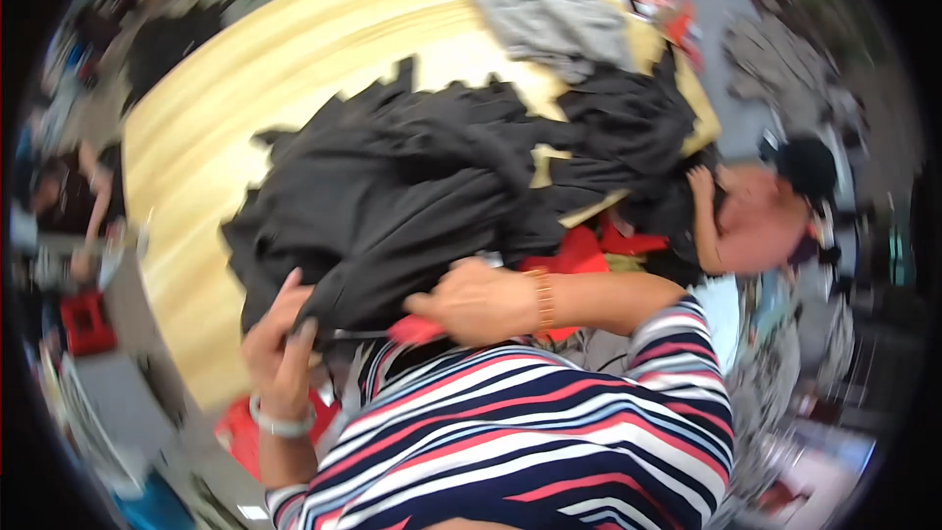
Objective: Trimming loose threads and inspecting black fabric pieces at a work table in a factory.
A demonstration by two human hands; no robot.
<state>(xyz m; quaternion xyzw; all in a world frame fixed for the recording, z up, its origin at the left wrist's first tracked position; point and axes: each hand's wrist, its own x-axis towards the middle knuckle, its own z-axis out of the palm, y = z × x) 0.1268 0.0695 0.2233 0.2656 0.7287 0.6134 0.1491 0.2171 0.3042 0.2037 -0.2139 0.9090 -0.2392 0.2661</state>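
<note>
A large heap of black garments (383, 186) lies in front of me on the yellow table. My left hand (280, 339), with a pale bangle at the wrist, is closed on the near left edge of the black cloth. My right hand (481, 302), wearing a gold-coloured bracelet, is closed round a tool with a red handle (417, 330). From the handle a thin metal shaft (358, 335) points left toward my left hand, below the cloth. Motion blur hides the exact kind of tool.
The yellow table (186, 226) carries a grey cloth (549, 15) at the far side and another black pile (628, 118) to the right. A person (760, 216) in pink sits at the right edge. A red stool (88, 322) stands at the left.
</note>
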